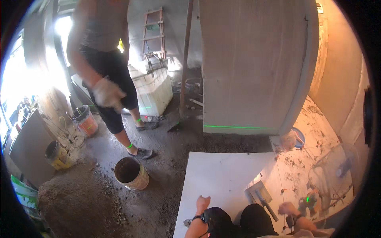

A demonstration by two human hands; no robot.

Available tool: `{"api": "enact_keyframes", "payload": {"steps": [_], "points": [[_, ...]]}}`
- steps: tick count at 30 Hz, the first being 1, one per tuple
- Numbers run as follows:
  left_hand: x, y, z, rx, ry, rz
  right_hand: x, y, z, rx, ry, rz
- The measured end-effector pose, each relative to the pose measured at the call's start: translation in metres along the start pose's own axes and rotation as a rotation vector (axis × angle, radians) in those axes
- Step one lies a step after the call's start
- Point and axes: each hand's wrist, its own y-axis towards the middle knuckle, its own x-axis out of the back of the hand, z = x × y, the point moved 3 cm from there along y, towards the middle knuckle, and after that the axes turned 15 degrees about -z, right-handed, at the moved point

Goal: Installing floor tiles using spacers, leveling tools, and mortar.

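My left hand (203,203) is curled closed above the large white tile (214,174), beside my left knee, with nothing visible in it. My right hand (289,208) hovers just right of the trowel's handle, apart from it; its fingers are blurred, so their state is unclear. The trowel (258,193) lies on the white tile in front of my knees, its flat metal blade pointing away and its dark handle toward me. Close to my right wrist stands a small device (308,201) showing a green light.
A person (107,71) wearing a glove stands at the left. Near them are a mortar bucket (132,174), a mortar heap (75,206) and a shovel (174,125). A pale wall (254,67) rises ahead, crossed low by a green laser line. A blue bowl (298,138) sits on laid tiles.
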Motion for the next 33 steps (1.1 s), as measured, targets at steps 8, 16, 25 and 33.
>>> {"api": "enact_keyframes", "payload": {"steps": [8,16,25,33], "points": [[-0.001,0.044,0.015,0.423,0.149,0.101,0.097,0.181,0.220,0.072,0.534,-0.268],[-0.005,0.037,-0.012,0.237,0.573,0.200,0.060,0.342,0.398,0.585,0.119,0.080],[-0.008,0.047,-0.016,0.240,0.650,0.293,0.123,0.456,0.438,0.388,0.695,-0.390],[-0.009,0.040,-0.014,0.156,0.634,0.230,-0.008,0.230,0.197,-0.037,0.104,-0.079]]}}
